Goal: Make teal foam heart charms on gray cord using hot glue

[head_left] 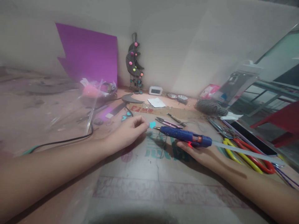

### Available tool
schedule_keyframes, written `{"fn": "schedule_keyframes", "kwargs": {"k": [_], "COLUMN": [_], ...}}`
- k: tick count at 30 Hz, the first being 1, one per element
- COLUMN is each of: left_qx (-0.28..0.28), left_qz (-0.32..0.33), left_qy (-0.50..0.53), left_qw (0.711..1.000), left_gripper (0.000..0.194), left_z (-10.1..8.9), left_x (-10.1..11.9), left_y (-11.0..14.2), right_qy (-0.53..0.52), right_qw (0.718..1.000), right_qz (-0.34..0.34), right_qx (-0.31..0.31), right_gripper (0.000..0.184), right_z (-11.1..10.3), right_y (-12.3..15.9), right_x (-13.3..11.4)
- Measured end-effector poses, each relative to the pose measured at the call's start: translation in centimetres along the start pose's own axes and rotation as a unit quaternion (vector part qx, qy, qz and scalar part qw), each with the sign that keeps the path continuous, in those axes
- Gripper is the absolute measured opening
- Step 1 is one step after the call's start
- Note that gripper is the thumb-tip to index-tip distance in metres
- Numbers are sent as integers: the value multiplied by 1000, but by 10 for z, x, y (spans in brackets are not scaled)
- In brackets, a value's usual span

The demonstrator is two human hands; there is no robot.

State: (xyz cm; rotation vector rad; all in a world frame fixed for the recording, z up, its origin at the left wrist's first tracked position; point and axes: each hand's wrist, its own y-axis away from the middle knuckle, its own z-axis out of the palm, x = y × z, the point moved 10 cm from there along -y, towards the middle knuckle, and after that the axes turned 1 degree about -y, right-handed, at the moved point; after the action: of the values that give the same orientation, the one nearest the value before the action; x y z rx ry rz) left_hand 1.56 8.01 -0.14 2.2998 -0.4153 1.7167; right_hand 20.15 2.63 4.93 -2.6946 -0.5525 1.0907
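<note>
Between the fingertips of my left hand (134, 130) is pinched a small turquoise heart-shaped cutout (152, 124). My right hand (198, 154) is wrapped round a blue hot glue gun (179, 133), whose metal nozzle points left at the heart; whether it touches is too small to tell. A red light glows on the gun's underside, and a long translucent glue stick (245, 151) sticks out of its back end. More turquoise cutouts (126, 116) lie just beyond my left hand, by a black cord. Both hands are above a printed cardboard sheet (140, 183).
Tweezers (168, 123) and a knife lie beyond the gun. At right are pliers with red and yellow handles (254, 155), a phone (252, 137) and grey yarn (211, 107). A decorated moon hanging (134, 62) and purple sheet (91, 53) stand at the wall. Plastic bags (98, 90) lie left.
</note>
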Motion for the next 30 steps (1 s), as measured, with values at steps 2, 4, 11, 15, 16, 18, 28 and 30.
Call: {"fn": "schedule_keyframes", "kwargs": {"k": [2,4,11,15,16,18,28,30], "left_qx": [-2,-1,4,8,7,7,17,13], "left_qz": [-1,1,18,20,16,11,23,10], "left_qy": [11,11,-14,-30,-31,-33,-28,-10], "left_qw": [1000,1000,1000,999,999,999,999,1000], "left_gripper": [29,30,28,28,28,28,27,27], "left_z": [1,1,-1,-2,-2,-2,-3,-1], "left_x": [-2,-2,5,9,9,7,10,8], "left_y": [0,0,0,2,2,2,1,2], "right_qy": [-4,-4,-26,-24,-24,-22,-12,-19], "right_qw": [1000,1000,999,998,998,998,999,999], "right_qz": [3,10,33,52,52,50,38,34], "right_qx": [-10,-15,-14,-11,-10,-9,0,3], "right_gripper": [20,20,18,18,19,19,21,19], "right_z": [1,2,5,6,6,5,4,4], "right_y": [0,0,-2,0,0,1,-2,-2], "right_x": [-1,-2,2,7,7,6,5,5]}}
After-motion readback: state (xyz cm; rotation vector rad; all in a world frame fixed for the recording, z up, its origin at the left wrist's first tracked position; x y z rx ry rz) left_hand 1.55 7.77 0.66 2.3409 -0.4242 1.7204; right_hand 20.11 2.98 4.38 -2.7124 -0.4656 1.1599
